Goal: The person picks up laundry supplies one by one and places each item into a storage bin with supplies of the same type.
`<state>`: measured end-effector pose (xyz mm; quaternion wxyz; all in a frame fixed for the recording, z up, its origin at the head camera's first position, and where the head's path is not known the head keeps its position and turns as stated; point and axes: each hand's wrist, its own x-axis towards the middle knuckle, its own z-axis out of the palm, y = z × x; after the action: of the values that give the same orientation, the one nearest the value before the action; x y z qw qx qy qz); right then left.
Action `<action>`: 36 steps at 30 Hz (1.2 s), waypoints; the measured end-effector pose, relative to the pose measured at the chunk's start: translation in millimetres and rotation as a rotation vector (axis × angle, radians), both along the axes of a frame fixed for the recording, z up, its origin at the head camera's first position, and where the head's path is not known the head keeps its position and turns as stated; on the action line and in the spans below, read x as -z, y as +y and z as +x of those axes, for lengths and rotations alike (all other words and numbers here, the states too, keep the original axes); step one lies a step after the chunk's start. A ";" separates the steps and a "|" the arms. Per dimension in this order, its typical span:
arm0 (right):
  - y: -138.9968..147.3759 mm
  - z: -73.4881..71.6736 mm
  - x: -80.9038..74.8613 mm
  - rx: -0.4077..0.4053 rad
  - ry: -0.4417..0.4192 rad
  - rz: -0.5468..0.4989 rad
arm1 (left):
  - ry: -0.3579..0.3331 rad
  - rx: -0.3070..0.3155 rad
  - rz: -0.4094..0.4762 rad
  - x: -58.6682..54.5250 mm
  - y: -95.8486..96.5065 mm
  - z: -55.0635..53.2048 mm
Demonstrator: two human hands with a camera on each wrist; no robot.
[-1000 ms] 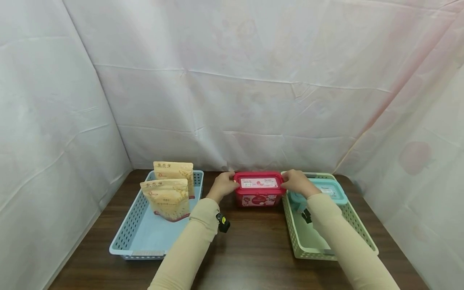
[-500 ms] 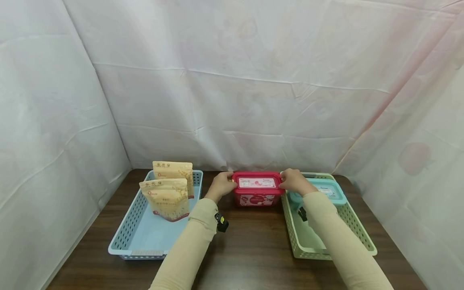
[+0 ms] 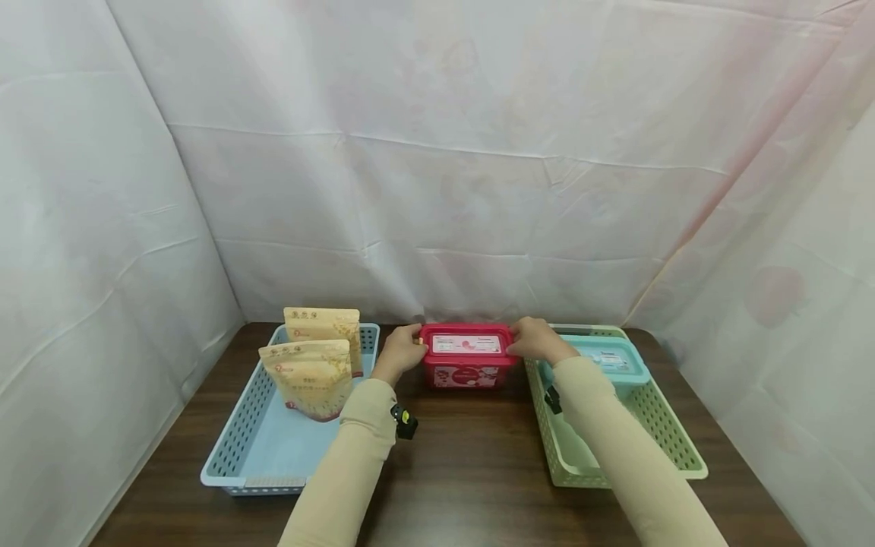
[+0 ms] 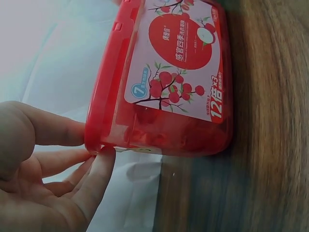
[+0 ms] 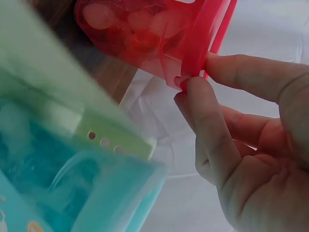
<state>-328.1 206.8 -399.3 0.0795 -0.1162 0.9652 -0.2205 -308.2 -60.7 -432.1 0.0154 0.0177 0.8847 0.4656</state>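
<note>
A red laundry pod box (image 3: pixel 468 355) with a white label on its lid sits at the back middle, between the two baskets. My left hand (image 3: pixel 402 349) pinches the left end of its lid rim, thumb and fingertips on the edge in the left wrist view. At the opposite end my right hand (image 3: pixel 538 339) grips the rim; the right wrist view has thumb and finger (image 5: pixel 207 111) squeezing the red edge. Round pods show through the translucent wall (image 5: pixel 140 29). Whether the box rests on the table or hangs just above it, I cannot tell.
Left stands a blue basket (image 3: pixel 273 441) with two upright yellow pouches (image 3: pixel 311 380). The green basket (image 3: pixel 560 448) on the right holds a teal-lidded box (image 3: pixel 618 361), partly behind my right sleeve. A white curtain (image 3: pixel 437 190) closes the back of the brown table (image 3: pixel 465 463).
Both hands have moved the red laundry pod box a little to the left, away from the green basket. The whole view has also shifted slightly.
</note>
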 end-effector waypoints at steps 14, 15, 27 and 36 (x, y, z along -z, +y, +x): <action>-25.2 -9.0 3.3 -0.008 0.006 0.013 | -0.008 -0.016 -0.024 -1.0 -18.7 -1.8; -25.7 -9.4 3.7 -0.012 0.008 0.008 | -0.011 -0.015 -0.021 -1.5 -19.7 -1.7; -23.5 -12.3 13.5 0.051 -0.138 -0.208 | -0.012 0.011 -0.046 -2.4 -20.9 -1.8; -25.1 -9.6 11.2 0.003 -0.067 -0.064 | 0.051 0.053 -0.149 -2.1 -18.4 0.0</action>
<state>-337.7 181.7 -410.6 0.1078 -0.1096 0.9547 -0.2549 -308.2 -79.1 -430.0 0.0066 0.0517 0.9163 0.3971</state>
